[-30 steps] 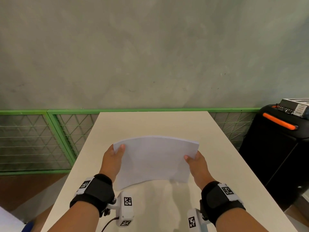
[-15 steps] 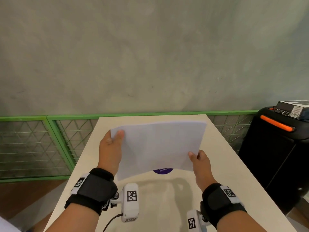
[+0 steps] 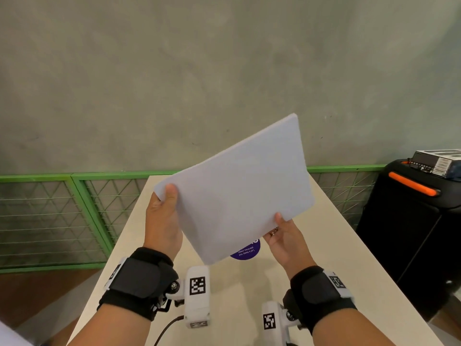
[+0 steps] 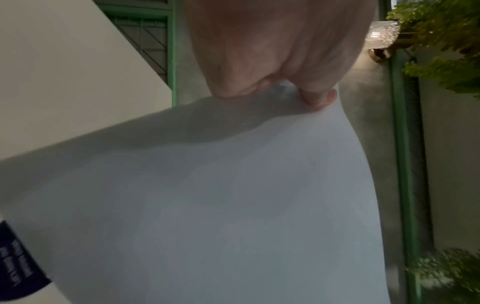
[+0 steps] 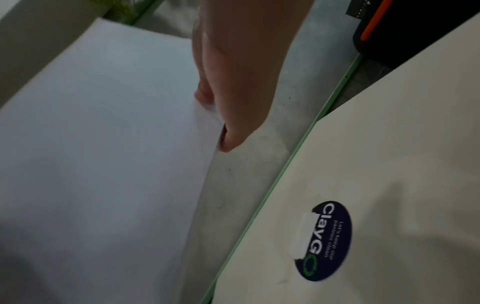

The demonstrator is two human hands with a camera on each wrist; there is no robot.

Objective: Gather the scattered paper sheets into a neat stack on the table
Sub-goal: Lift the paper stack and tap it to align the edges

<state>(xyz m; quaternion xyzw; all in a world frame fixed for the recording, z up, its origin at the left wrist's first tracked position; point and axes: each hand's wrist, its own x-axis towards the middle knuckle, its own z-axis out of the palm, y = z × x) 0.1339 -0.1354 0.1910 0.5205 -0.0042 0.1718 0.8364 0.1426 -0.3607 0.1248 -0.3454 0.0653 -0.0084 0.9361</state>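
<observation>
A stack of white paper sheets (image 3: 239, 193) is held up in the air above the beige table (image 3: 349, 258), tilted so its far right corner points up. My left hand (image 3: 164, 216) pinches the stack's left corner, thumb on the near face. My right hand (image 3: 282, 233) pinches its lower right edge. In the left wrist view the left hand (image 4: 280, 86) grips the top of the paper sheets (image 4: 207, 205). In the right wrist view the right hand (image 5: 223, 115) pinches the edge of the paper sheets (image 5: 103, 144).
A round dark purple sticker (image 3: 247, 250) lies on the table under the stack, also the sticker (image 5: 324, 240) in the right wrist view. A green mesh fence (image 3: 62, 216) runs behind and left. A black case with an orange handle (image 3: 411, 221) stands at the right.
Both hands have lifted the stack off the table and turned it counter-clockwise, raising its right corner. The purple sticker under it has come into view.
</observation>
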